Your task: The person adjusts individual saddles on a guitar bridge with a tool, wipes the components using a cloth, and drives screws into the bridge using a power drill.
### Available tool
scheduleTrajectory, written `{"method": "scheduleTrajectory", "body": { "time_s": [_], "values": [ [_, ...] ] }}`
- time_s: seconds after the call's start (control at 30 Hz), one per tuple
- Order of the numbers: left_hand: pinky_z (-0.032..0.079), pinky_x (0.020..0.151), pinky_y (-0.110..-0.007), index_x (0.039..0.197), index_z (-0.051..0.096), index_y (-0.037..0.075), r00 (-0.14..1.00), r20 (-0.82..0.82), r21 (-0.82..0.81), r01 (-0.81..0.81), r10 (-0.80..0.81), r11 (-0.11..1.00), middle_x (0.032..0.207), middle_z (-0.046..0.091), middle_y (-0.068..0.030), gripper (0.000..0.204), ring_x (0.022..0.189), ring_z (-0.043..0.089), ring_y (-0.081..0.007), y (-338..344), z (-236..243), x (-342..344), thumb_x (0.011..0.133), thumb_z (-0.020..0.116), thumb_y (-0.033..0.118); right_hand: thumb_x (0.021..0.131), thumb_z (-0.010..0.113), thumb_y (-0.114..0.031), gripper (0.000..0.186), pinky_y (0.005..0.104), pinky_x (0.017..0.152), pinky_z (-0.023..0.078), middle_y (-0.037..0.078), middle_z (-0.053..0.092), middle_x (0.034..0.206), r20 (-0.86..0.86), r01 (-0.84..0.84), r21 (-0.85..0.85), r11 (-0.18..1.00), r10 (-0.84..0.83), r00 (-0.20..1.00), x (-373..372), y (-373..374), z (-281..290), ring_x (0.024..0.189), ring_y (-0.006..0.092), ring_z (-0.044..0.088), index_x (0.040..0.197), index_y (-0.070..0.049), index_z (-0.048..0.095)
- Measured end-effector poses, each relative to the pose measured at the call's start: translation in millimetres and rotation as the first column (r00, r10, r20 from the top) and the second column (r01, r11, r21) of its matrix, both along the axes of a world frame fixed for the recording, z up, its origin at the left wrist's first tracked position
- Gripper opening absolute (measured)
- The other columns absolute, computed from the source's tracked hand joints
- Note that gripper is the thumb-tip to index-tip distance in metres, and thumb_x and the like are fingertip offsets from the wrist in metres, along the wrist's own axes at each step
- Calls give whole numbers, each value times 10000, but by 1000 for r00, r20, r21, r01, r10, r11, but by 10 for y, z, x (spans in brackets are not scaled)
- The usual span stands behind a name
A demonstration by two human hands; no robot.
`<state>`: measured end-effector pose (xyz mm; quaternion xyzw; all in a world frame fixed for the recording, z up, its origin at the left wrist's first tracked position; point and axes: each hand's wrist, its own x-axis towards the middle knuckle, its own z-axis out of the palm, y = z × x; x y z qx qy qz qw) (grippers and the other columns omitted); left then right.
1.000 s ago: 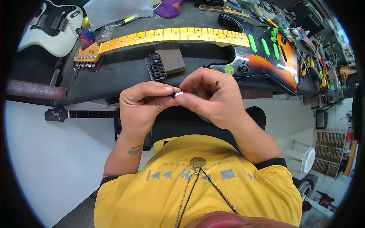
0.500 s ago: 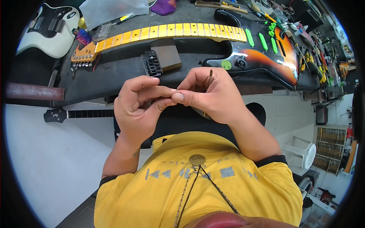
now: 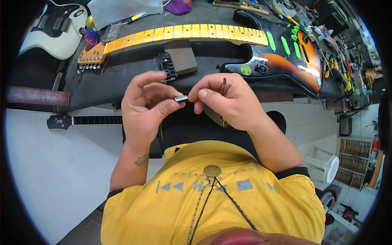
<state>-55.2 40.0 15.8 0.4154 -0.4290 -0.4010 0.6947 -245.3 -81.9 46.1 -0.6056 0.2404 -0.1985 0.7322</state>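
Note:
My left hand (image 3: 145, 110) pinches a small shiny metal cylinder (image 3: 181, 99) between thumb and a finger, upper fingers curled above it. My right hand (image 3: 230, 100) holds a thin screwdriver (image 3: 224, 121), shaft upward and yellow-black handle below the palm; its thumb and index finger are beside the cylinder's right end. Just beyond the hands, a black bridge plate with saddles (image 3: 165, 65) sits against a brown block (image 3: 182, 57). Behind lies a sunburst guitar (image 3: 302, 77) with a maple neck (image 3: 159, 33) and green parts on its pickguard.
The dark workbench (image 3: 110, 81) carries a white guitar body (image 3: 53, 38), a translucent sheet (image 3: 122, 12), a purple cloth (image 3: 177, 6) and many tools at the right. A metal bar (image 3: 36, 97) is at the left. Below are a dark guitar neck (image 3: 96, 120) and a white stool (image 3: 328, 167).
My hands have drawn slightly apart, exposing the small cylinder in my left fingertips. My right thumb has lifted away from it, and more of the screwdriver handle shows below my right hand.

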Motion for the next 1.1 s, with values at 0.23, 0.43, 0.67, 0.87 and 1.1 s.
{"method": "scheduleTrajectory", "body": {
  "time_s": [0.23,0.43,0.67,0.87,1.1],
  "values": [
    [644,874,-357,1155,737,-51,875,-468,-34,126,-127,991,1081,767,-164,224,948,770,-233,-28,-237,-73,932,760,-35,934,770,-85,123,258,622,494,31,705,807,-52,67,-418,906,-98,994,32,138,49,698,60,587,1014,-5,722],
    [620,861,-373,1149,727,20,815,-516,37,329,-264,944,1137,762,-112,170,1051,744,-247,37,-418,118,980,731,16,893,838,-109,195,254,542,421,26,697,850,94,77,-755,651,-10,996,87,2,-126,596,57,509,1023,-22,722],
    [600,859,-301,1205,709,-11,956,-82,125,-269,280,955,1056,723,-66,197,919,696,-159,-244,-313,571,1015,704,40,1022,538,-127,211,327,857,503,105,616,964,-50,44,-566,823,-88,995,239,-213,43,904,172,587,1145,21,626],
    [499,874,-235,1147,760,-6,886,357,148,-366,296,919,1044,743,-19,191,936,635,-71,-569,-226,676,970,774,63,1003,508,-47,274,365,899,535,157,671,1011,-59,28,-797,604,-124,990,439,-355,178,955,272,666,1204,35,674],
    [502,876,-236,1126,754,-3,927,311,231,-288,210,929,1010,730,1,177,923,625,-67,-596,-304,770,960,777,51,962,607,-132,283,476,936,543,238,701,1037,-450,-290,-845,450,-302,840,578,-351,52,1009,423,680,1143,54,720]
  ]
}}
